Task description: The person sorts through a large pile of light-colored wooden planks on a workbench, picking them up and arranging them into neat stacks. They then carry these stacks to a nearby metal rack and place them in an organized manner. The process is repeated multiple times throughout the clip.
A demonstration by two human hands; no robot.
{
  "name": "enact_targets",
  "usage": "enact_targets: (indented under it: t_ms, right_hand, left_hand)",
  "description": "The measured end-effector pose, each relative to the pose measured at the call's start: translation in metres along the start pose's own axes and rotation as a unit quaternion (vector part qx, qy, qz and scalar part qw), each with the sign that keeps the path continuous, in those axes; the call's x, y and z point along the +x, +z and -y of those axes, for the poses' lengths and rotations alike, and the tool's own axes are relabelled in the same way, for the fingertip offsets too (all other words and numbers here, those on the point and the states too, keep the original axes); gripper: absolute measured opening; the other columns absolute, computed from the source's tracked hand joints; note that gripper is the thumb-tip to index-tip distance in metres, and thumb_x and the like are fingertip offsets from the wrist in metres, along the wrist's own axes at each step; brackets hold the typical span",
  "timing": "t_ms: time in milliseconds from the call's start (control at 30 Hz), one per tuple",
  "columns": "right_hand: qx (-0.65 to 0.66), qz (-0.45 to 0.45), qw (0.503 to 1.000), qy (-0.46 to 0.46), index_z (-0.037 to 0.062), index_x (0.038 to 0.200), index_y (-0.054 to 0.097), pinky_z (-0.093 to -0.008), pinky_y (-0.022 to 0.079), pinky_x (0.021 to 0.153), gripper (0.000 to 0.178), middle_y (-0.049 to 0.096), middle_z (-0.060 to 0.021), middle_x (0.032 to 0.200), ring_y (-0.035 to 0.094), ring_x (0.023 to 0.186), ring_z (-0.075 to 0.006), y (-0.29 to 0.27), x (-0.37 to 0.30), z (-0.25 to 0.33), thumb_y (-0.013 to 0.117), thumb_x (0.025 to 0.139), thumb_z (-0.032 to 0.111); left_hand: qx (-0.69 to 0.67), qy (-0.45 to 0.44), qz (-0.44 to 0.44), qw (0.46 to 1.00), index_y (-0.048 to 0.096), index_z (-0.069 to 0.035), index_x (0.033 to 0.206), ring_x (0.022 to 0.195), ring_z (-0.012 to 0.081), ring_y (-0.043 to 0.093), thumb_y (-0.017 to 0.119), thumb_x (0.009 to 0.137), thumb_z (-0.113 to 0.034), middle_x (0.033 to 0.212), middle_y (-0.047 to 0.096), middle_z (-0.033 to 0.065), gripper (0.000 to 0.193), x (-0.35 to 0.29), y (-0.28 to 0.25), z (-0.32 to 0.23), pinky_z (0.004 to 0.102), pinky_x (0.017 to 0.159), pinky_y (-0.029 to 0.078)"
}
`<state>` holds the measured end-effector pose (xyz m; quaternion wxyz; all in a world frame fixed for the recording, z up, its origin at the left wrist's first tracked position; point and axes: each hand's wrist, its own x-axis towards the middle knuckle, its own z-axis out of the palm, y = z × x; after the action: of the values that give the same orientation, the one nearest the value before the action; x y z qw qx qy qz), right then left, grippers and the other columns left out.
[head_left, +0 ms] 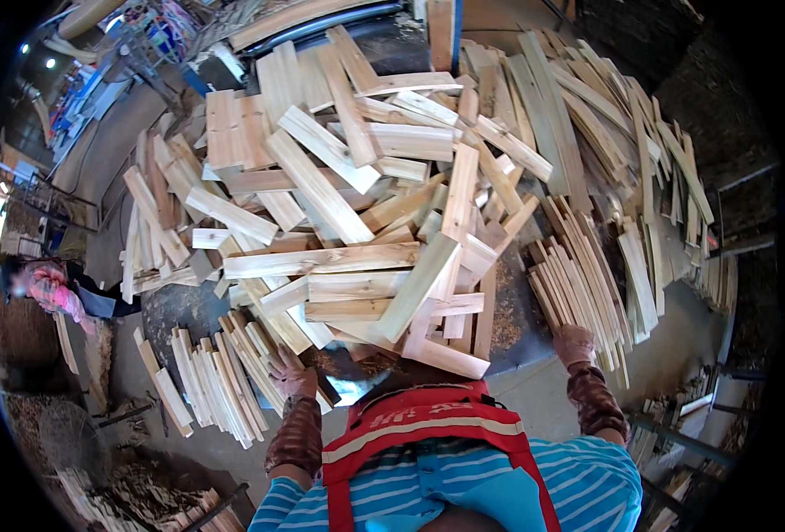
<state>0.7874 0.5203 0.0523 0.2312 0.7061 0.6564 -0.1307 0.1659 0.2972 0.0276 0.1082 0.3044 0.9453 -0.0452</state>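
I see no boxes, bags or screens near me. The one thing with writing is my red vest (428,424). Its top edge, right below my face, has a line of white marks on it. Far off at the top left there are some bright blue and red things (157,27), but they are too blurry to tell.

A grey concrete floor (676,346) is seen, strewn with sawdust (503,330). Dark walls (721,89) are noted at the upper right. Small ceiling lamps (49,63) are lit at the upper left, where daylight is admitted. Blue metal framing (144,49) is observed near the top. Shavings (29,417) are heaped at the lower left.
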Motion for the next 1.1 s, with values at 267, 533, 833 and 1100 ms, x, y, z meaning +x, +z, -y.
enact_targets:
  t_ms: [267,533,833,1100]
  right_hand:
    - [-0.008,-0.156,0.988,0.012,0.0030,0.135,0.046,-0.0502,0.039,0.105,0.060,0.046,-0.0203,0.144,0.051,0.123,-0.0385,0.007,0.023,0.021,0.067,0.086,0.031]
    - [0.319,-0.287,0.875,-0.223,0.0027,0.136,0.055,-0.0441,0.045,0.104,0.061,0.058,-0.0210,0.134,0.056,0.122,-0.0381,-0.217,0.090,0.220,0.072,0.085,0.030]
    - [0.272,-0.244,0.897,-0.250,0.0008,0.143,0.040,-0.0439,0.041,0.108,0.075,0.054,-0.0193,0.136,0.052,0.127,-0.0346,-0.322,0.123,0.472,0.068,0.082,0.036]
    - [0.603,-0.211,0.655,-0.404,-0.0038,0.136,0.052,-0.0422,0.050,0.097,0.058,0.056,-0.0254,0.135,0.060,0.120,-0.0297,-0.223,-0.002,0.440,0.072,0.087,0.020]
  left_hand:
    - [-0.045,-0.018,-0.061,0.997,0.036,-0.011,0.150,0.143,0.0373,0.034,0.062,0.078,-0.015,0.152,0.038,0.0175,0.076,-0.010,-0.010,0.009,0.0521,0.116,0.028]
    - [-0.072,0.012,-0.122,0.990,0.046,-0.008,0.136,0.126,0.0404,0.045,0.057,0.075,-0.007,0.134,0.048,0.0159,0.062,-0.001,0.000,0.027,0.0527,0.102,0.037]
    - [-0.254,-0.047,-0.220,0.940,0.039,-0.004,0.148,0.128,0.0490,0.046,0.068,0.082,-0.015,0.141,0.046,0.0280,0.073,0.041,-0.069,0.005,0.0525,0.108,0.039]
    - [-0.746,0.157,0.110,0.638,0.039,0.004,0.147,0.127,0.0268,0.054,0.064,0.089,-0.004,0.140,0.054,0.0175,0.064,0.073,-0.229,-0.195,0.0365,0.105,0.044]
